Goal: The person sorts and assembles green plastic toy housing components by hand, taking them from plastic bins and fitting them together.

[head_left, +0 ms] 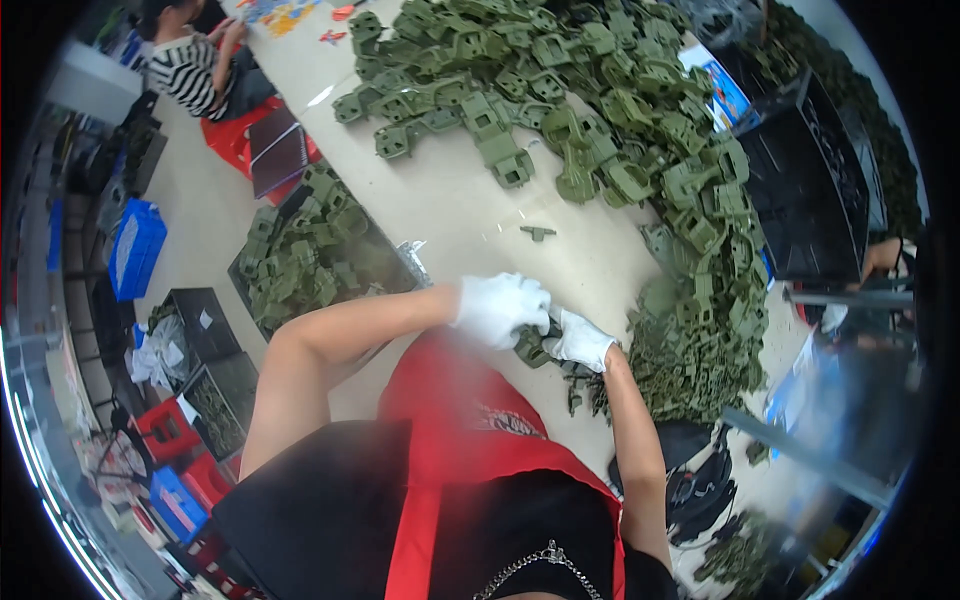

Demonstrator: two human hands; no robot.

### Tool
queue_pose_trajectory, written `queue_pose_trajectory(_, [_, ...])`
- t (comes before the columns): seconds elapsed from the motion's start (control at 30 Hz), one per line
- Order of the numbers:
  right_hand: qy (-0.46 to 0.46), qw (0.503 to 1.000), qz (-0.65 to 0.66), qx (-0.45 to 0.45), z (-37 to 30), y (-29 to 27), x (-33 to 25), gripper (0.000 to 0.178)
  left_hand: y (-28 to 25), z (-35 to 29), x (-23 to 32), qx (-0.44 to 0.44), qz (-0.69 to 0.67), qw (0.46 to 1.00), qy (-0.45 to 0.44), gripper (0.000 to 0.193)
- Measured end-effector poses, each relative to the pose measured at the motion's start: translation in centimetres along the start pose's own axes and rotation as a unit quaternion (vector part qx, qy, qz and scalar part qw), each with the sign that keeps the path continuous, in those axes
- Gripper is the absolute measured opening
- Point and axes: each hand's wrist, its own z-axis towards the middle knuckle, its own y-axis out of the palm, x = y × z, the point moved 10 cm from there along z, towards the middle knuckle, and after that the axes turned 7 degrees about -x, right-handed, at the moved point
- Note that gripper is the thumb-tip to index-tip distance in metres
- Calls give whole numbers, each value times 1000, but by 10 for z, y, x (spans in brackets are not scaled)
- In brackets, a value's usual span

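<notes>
We see two hands in white gloves working close together above the near edge of the pale counter [575,275], and between them is a green plastic part [531,347]. The left hand [503,308] has its fingers curled onto this part, and the right hand [580,341] grips it from the other side (the gloves cover much of it, so we cannot tell its full shape). Beyond the hands we notice one small green piece [538,233], which lies alone on the counter. A large heap of green parts [700,200] curves along the far and right sides. To the left we find a dark box [378,262] with more such parts inside.
</notes>
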Motion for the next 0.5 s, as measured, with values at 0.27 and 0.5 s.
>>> queue_pose_trajectory(0.27, [-132, 951, 268, 77, 29, 31, -2, 75, -21, -82, -102, 252, -225, 913, -230, 62])
queue_pose_trajectory(0.5, [-26, 877, 327, 351, 29, 28, -4, 60, 27, -49, -96, 152, -387, 823, -388, 121])
